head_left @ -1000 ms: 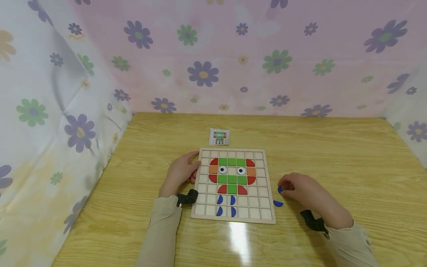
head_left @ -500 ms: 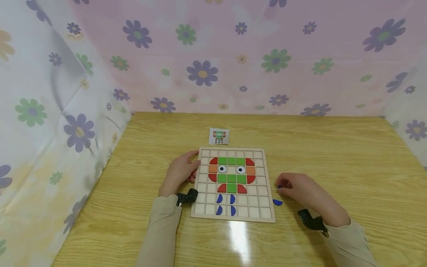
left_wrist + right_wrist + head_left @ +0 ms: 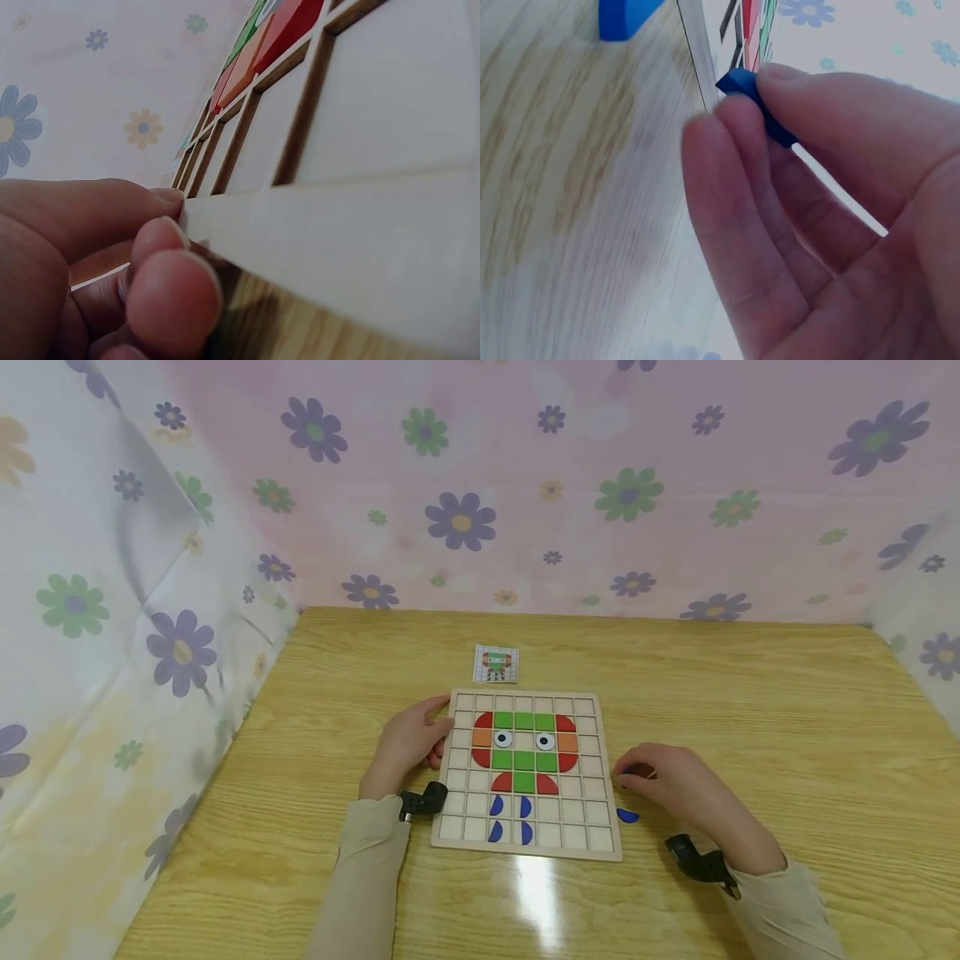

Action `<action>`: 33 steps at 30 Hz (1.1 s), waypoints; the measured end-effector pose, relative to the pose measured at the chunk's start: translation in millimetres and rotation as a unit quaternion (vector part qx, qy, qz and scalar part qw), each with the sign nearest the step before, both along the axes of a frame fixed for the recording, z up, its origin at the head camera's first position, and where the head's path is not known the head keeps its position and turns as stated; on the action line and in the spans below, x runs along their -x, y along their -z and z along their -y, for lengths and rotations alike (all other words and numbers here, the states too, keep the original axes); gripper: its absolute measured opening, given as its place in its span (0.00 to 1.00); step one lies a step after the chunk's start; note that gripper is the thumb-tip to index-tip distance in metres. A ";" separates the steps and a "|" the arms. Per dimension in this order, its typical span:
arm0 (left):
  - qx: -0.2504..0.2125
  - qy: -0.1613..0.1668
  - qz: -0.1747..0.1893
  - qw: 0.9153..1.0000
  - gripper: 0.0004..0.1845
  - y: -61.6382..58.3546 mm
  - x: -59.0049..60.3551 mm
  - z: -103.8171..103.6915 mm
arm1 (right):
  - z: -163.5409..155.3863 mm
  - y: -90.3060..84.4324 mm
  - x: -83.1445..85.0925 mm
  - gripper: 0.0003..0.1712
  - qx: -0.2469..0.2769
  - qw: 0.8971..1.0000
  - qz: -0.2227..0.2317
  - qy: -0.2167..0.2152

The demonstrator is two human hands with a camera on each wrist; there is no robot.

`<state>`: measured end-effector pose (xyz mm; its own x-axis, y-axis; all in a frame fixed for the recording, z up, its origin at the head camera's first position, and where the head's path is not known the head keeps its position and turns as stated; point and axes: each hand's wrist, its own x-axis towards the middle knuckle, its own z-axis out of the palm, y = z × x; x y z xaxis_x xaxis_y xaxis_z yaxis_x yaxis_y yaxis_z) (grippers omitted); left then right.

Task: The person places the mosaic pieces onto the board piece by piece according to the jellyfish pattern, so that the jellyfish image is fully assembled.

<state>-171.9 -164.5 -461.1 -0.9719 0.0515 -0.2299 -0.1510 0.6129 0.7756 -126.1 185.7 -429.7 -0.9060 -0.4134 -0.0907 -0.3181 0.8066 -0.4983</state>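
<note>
A wooden grid board [image 3: 570, 810] lies flat on the table, with a figure of green, red and orange pieces, two eye pieces and blue half-circles in its cells. My left hand [image 3: 407, 745] holds the board's left edge near its far corner; in the left wrist view the thumb [image 3: 112, 210] meets the rim and other fingers curl beside it. My right hand [image 3: 667, 777], just right of the board, pinches a blue half-circle piece [image 3: 754, 97] between thumb and fingers. Another blue half-circle piece [image 3: 627, 816] lies on the table close to the board's right edge.
Beyond the board lies a small pattern card [image 3: 496, 664] printed with a similar figure. The wooden table [image 3: 750, 693] is bordered by flowered cloth [image 3: 525, 510] at the back and sides. Black wrist cameras [image 3: 429, 799] sit at both sleeves.
My right hand has shifted slightly left toward the board with the blue half-circle piece, which now hides mostly behind the fingers in the head view. The left hand stays at the board's edge.
</note>
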 end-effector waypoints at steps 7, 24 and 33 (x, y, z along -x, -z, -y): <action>0.006 0.000 -0.006 1.000 0.25 0.9 -0.8 0.6 | 5.6 -1.7 -2.9 0.07 0.026 0.999 0.002 -0.022; 0.008 -0.001 -0.007 1.000 0.24 2.4 -0.4 1.0 | 23.6 -8.8 -9.0 0.06 0.010 1.000 0.016 -0.014; 0.011 -0.003 -0.006 1.000 0.25 2.4 0.2 0.4 | 33.9 -7.8 -10.0 0.05 -0.002 0.999 0.021 -0.034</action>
